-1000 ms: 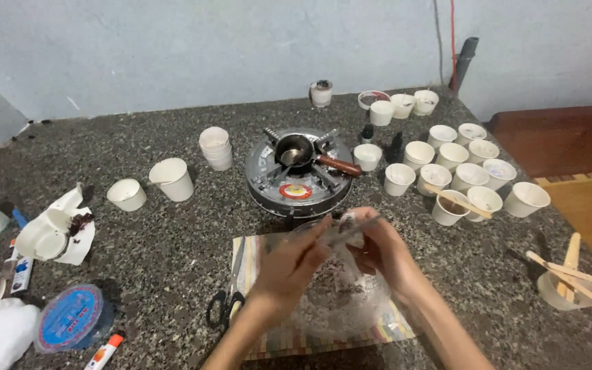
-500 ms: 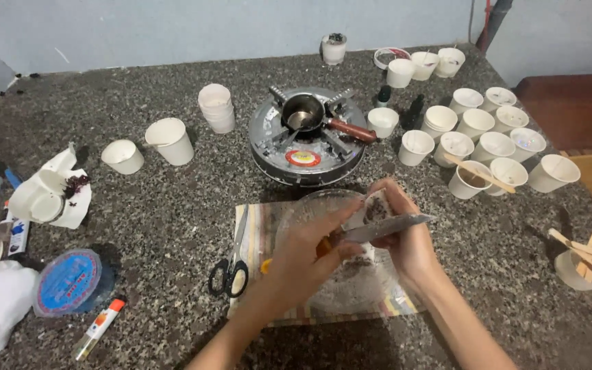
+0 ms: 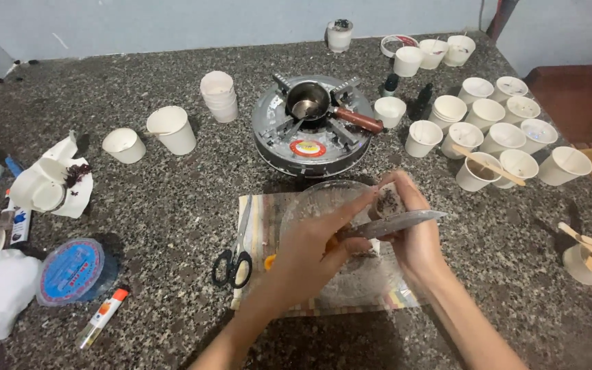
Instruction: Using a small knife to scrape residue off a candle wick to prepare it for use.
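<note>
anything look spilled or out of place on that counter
Yes. At the left edge a crumpled white cup lies on its side on torn paper, with dark dried petals scattered beside it. On the right, one paper cup lies tipped over. Nothing else stands out.

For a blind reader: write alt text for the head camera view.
Over a clear glass bowl on a striped mat, the left hand works a knife against a small cup held by the right hand. Behind stand a small stove with a pan and many white paper cups.

Dim, even light; slight blur
</note>
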